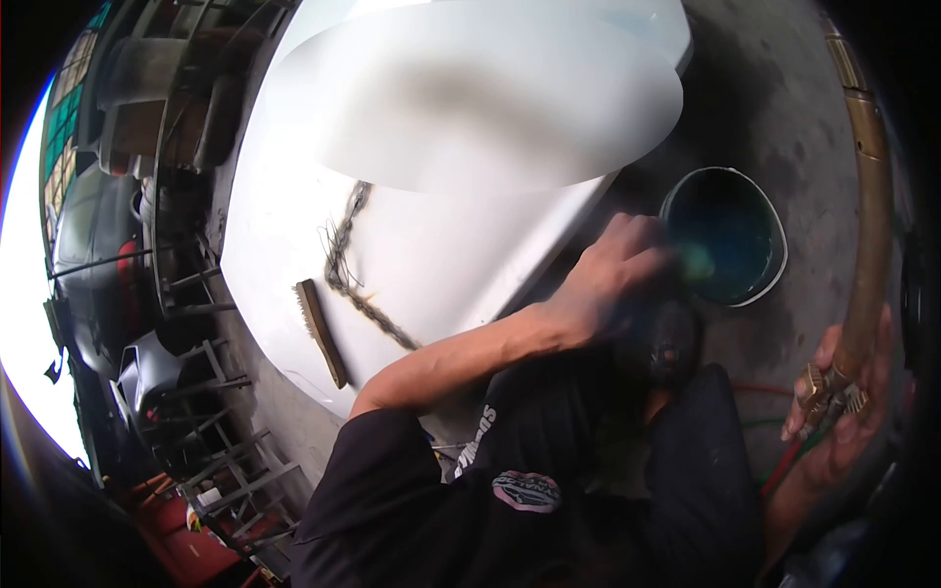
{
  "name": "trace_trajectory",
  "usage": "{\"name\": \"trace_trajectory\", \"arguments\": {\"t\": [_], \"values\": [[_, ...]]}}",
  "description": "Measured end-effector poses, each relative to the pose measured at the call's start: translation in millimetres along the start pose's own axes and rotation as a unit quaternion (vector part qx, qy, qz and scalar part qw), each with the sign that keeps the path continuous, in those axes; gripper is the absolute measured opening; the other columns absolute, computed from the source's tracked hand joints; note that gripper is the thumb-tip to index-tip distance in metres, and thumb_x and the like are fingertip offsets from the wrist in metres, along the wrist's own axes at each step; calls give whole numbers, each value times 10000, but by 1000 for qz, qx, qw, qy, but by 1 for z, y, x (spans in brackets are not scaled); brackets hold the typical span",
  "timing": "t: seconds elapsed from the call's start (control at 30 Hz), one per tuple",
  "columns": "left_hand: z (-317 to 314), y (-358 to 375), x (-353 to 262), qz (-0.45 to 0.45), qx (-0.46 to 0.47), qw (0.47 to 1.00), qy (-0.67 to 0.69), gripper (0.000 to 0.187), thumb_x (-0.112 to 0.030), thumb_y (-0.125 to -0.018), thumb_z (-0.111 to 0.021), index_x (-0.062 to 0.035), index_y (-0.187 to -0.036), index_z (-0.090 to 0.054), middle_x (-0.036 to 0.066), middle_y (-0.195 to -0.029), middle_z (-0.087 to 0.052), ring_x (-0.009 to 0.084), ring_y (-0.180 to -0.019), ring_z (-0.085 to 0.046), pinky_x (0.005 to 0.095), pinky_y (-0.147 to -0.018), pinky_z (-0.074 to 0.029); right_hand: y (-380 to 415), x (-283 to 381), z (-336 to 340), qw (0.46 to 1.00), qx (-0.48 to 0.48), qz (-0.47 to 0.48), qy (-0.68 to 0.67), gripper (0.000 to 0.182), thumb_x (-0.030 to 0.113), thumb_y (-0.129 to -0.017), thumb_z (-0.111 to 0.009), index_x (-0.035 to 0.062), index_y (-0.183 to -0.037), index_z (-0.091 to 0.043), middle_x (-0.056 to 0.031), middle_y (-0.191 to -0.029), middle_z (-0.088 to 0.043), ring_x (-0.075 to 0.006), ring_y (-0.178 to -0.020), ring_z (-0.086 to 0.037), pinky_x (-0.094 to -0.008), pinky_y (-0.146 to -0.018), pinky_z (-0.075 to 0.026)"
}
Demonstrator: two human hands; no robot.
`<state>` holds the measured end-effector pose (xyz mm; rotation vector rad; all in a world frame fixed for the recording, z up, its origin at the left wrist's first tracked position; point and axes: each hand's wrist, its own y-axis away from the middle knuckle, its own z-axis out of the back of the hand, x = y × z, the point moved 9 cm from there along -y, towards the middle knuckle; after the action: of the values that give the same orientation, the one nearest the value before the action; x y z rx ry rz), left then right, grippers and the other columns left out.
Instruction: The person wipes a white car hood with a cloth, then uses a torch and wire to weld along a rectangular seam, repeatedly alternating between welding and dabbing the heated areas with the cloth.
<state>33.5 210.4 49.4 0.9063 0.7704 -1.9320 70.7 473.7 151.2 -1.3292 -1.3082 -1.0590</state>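
My left hand (618, 269) is at the near left rim of a round bucket (782, 230) of dark liquid. It is blurred by motion, its fingers bent around something dark that I cannot make out. At the far right, my right hand (833, 412) is wrapped round a brass torch (867, 216) with valve knobs and red and green hoses. A white panel (461, 255) carries a dark, scorched weld line (343, 255) with thin wires on it. Beside that line lies a wire brush (321, 333) with a wooden handle.
Metal racks (211, 363) and a parked car (93, 235) stand at the left. A red box (191, 549) is at the lower left. Hoses (769, 389) run near the concrete floor (725, 59) at the right. A blurred oval covers the panel's upper part.
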Motion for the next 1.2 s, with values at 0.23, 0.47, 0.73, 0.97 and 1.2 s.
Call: {"name": "trace_trajectory", "arguments": {"t": [0.23,0.47,0.73,0.97,1.2], "values": [[22,24,0,28,-71,997,12,447,89,-814,-688,-39,-1242,-681,193,-1331,-604,405,-1227,-604,462,-1014,-523,-7,3,-2,999,6,-19,44,1026,426,-965,-721,-94,-1644,-154,-261,-1090,-557,-176,-712,-686,-207,-494,-580],[45,32,19,75,-132,988,-13,415,105,-817,-666,-31,-1208,-645,186,-1310,-621,383,-1228,-624,443,-1014,-523,-2,-2,3,999,-16,-28,6,1046,394,-935,-769,-81,-1647,-167,-253,-1086,-566,-172,-710,-696,-213,-485,-590],[66,18,20,43,-173,980,-92,385,90,-820,-636,-26,-1186,-665,195,-1310,-622,402,-1215,-607,472,-1037,-507,-5,-3,6,1000,3,-10,12,987,386,-957,-721,-58,-1654,-180,-228,-1098,-546,-144,-706,-668,-198,-459,-570],[73,6,44,49,-254,948,-185,435,85,-812,-666,-89,-1209,-701,184,-1341,-599,411,-1226,-561,487,-1023,-507,-3,-8,3,999,32,-8,-9,935,384,-974,-678,-38,-1658,-200,-204,-1105,-525,-122,-736,-648,-189,-432,-551],[67,-5,92,-13,-164,916,-366,460,26,-848,-639,-108,-1283,-702,200,-1344,-586,411,-1167,-549,502,-982,-478,-5,-10,0,1000,18,-11,-8,945,367,-971,-685,-33,-1664,-181,-208,-1110,-528,-132,-746,-656,-193,-439,-560]]}}
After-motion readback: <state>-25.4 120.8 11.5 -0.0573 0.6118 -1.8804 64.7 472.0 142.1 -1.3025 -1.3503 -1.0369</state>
